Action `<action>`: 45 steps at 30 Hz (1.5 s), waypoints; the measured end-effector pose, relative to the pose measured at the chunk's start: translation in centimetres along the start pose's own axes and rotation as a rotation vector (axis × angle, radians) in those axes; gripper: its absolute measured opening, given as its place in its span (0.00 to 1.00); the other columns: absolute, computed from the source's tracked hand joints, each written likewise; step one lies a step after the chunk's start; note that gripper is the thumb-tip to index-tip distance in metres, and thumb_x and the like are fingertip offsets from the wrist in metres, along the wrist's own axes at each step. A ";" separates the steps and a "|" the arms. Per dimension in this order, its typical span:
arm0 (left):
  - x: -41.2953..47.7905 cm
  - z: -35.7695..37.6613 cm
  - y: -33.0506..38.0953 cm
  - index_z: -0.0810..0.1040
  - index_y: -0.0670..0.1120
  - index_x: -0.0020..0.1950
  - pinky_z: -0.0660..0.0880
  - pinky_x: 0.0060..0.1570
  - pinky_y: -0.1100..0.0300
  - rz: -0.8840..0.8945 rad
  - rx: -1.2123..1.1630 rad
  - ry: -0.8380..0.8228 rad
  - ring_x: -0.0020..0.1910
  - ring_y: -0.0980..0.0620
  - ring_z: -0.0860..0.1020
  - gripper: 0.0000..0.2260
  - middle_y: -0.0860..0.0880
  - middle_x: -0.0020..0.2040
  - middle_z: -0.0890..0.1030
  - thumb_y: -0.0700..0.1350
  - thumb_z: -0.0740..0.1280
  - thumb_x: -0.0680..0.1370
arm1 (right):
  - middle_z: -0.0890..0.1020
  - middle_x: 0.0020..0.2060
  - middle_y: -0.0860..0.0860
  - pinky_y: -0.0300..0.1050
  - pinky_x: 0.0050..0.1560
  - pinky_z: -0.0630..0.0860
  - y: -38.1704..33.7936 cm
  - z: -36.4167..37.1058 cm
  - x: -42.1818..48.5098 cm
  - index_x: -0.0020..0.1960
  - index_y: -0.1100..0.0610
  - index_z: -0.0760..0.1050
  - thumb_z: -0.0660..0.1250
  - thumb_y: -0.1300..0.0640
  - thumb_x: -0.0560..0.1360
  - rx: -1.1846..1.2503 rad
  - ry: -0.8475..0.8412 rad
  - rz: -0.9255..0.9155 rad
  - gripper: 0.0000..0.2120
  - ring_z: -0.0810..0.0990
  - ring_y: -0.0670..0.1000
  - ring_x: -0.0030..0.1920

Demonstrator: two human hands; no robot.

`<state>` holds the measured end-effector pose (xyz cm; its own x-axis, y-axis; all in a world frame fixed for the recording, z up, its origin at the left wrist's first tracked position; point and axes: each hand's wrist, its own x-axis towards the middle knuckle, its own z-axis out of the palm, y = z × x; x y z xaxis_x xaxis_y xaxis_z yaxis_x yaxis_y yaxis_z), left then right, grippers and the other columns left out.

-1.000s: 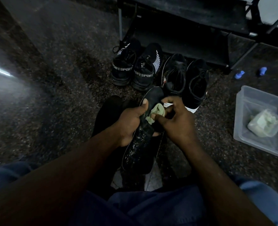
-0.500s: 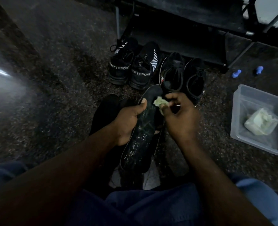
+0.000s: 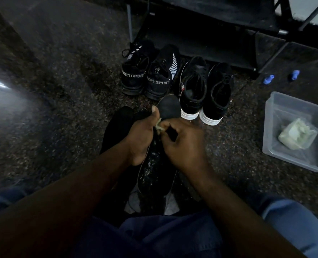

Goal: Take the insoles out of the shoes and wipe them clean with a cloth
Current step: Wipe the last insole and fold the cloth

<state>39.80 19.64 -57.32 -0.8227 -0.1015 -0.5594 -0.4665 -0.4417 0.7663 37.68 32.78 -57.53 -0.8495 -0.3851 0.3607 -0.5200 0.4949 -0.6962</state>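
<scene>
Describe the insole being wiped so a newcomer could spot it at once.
In front of the black shoe rack stand four black shoes; nearer the camera, a dark insole is held up. Unlike the plain insole lying to its left, it is speckled pale, gripped by the left hand, with the right hand pinching a greenish cloth against it.

the cloth (image 3: 159, 126) is mostly hidden between the left hand (image 3: 141, 138) and the right hand (image 3: 184, 144); only a pale strip is seen. the middle of the insole (image 3: 154, 170) is covered by both hands. the plastic tub (image 3: 277, 108) is cut off by the right edge, and the shoe rack (image 3: 201, 25) by the top edge. the two small blue items (image 3: 268, 79) cannot be identified. the dark flat shape (image 3: 117, 127) beside the left hand is too dim to be named.
</scene>
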 end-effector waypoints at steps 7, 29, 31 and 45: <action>0.2 0.0 -0.5 0.79 0.44 0.70 0.79 0.59 0.50 -0.096 -0.137 -0.108 0.62 0.45 0.83 0.27 0.43 0.63 0.84 0.62 0.54 0.85 | 0.84 0.41 0.48 0.51 0.45 0.79 2.5 -0.9 1.3 0.45 0.54 0.82 0.73 0.62 0.71 -0.138 0.154 0.164 0.04 0.82 0.50 0.42; 0.6 -0.4 -0.5 0.80 0.42 0.68 0.77 0.66 0.50 -0.031 -0.096 -0.025 0.64 0.44 0.82 0.30 0.41 0.64 0.83 0.66 0.57 0.83 | 0.82 0.44 0.51 0.38 0.47 0.77 -0.3 1.5 -0.8 0.61 0.56 0.85 0.71 0.62 0.75 0.029 0.081 0.038 0.14 0.81 0.48 0.43; 0.6 -0.6 -0.4 0.78 0.41 0.70 0.73 0.72 0.48 -0.025 -0.097 -0.027 0.67 0.44 0.80 0.33 0.41 0.66 0.82 0.68 0.58 0.82 | 0.81 0.44 0.51 0.39 0.46 0.77 -0.8 1.8 -1.2 0.62 0.57 0.84 0.71 0.64 0.75 0.049 0.040 0.004 0.16 0.80 0.49 0.44; 0.4 0.0 -0.4 0.78 0.40 0.70 0.77 0.65 0.50 -0.004 -0.145 -0.043 0.65 0.44 0.81 0.31 0.40 0.64 0.83 0.64 0.57 0.83 | 0.87 0.52 0.52 0.35 0.56 0.75 -0.5 1.1 -0.6 0.62 0.56 0.83 0.74 0.63 0.74 -0.029 0.150 0.009 0.16 0.83 0.47 0.51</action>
<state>39.65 19.82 -57.84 -0.8355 -0.0626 -0.5459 -0.4205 -0.5667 0.7085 38.59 31.94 -58.05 -0.8570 -0.2609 0.4443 -0.5125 0.5210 -0.6826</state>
